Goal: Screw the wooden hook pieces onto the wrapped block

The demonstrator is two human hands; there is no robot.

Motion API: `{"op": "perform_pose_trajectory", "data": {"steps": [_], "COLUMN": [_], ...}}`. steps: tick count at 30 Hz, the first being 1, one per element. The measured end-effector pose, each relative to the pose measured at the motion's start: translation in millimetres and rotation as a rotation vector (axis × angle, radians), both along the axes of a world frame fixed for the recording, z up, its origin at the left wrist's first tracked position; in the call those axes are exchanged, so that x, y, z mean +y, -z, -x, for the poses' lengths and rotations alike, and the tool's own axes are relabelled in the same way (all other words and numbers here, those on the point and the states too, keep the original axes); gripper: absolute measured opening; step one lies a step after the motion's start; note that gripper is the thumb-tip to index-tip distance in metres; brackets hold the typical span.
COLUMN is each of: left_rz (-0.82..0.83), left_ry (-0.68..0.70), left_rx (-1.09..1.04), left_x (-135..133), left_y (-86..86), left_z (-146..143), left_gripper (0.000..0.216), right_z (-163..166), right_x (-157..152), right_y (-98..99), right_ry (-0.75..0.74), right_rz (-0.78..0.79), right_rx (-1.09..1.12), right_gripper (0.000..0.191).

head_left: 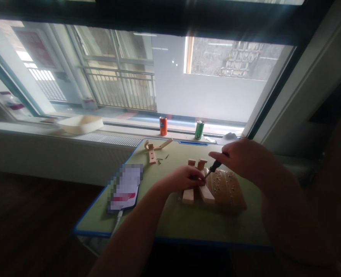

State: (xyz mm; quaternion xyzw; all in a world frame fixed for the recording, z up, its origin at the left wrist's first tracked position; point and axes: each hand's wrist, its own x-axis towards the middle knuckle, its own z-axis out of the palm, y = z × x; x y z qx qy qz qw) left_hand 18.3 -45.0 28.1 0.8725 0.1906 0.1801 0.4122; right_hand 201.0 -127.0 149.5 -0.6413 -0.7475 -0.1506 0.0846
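Note:
My right hand (241, 154) is wrapped round the dark handle of a screwdriver (215, 166), its shaft slanting down to the left. At the tip, the fingers of my left hand (183, 177) are pinched together over a pale wooden piece with a hooked end (207, 194). Whatever they hold there is too small to make out. A similar wooden piece (188, 196) lies just to the left, partly under my left hand. Beside them on the right is a flat brown pack (230, 188) with small dark bits under clear plastic.
Further back on the green table (170, 219) are more wooden pieces (152, 156) and several small screws (159, 161). A phone (125, 186) with a white cable lies at left. An orange can (163, 126), a green can (199, 130) and a cream tray (80, 125) stand on the windowsill.

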Motion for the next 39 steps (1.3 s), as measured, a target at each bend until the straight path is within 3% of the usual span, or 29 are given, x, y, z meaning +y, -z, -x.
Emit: {"op": "perform_pose_trajectory", "data": {"steps": [3, 6, 10, 14, 19, 24, 28, 31, 35, 39], "left_rz": [-0.012, -0.003, -0.012, -0.035, -0.047, -0.047, -0.036, -0.011, -0.014, -0.014], "left_ry": [-0.025, -0.007, -0.013, -0.027, -0.030, -0.052, -0.053, -0.052, -0.029, -0.004], "left_rx": [-0.007, -0.031, -0.024, -0.003, -0.012, -0.001, 0.007, -0.004, -0.022, -0.029], "left_x": [1, 2, 4, 3, 1, 0, -1, -1, 1, 0], "left_y": [2.9, 4.5, 4.0, 2.9, 2.5, 2.2, 0.1, -0.3, 1.0, 0.3], "left_z": [-1, -2, -3, -3, -3, -4, -3, -3, -3, -3], "left_gripper": [0.026, 0.028, 0.029, 0.031, 0.030, 0.030, 0.030, 0.031, 0.031, 0.031], "right_z": [12, 17, 9, -1, 2, -5, -8, -1, 6, 6], "right_x": [-3, -4, 2, 13, 20, 22, 19, 15, 15, 18], "right_y": [3.5, 12.1, 35.6, 64.1, 87.1, 94.0, 93.0, 93.6, 98.0, 100.9], "right_ry": [-0.048, -0.202, -0.439, -0.460, -0.625, -0.607, -0.420, -0.453, -0.522, -0.527], "right_rz": [-0.041, -0.048, -0.104, -0.126, -0.043, -0.018, -0.201, -0.252, -0.210, -0.110], "right_rx": [0.074, 0.248, 0.577, 0.941, 1.287, 1.340, 1.089, 0.947, 1.040, 1.240], "right_gripper": [0.047, 0.038, 0.041, 0.039, 0.047, 0.042, 0.040, 0.040, 0.043, 0.058]}}
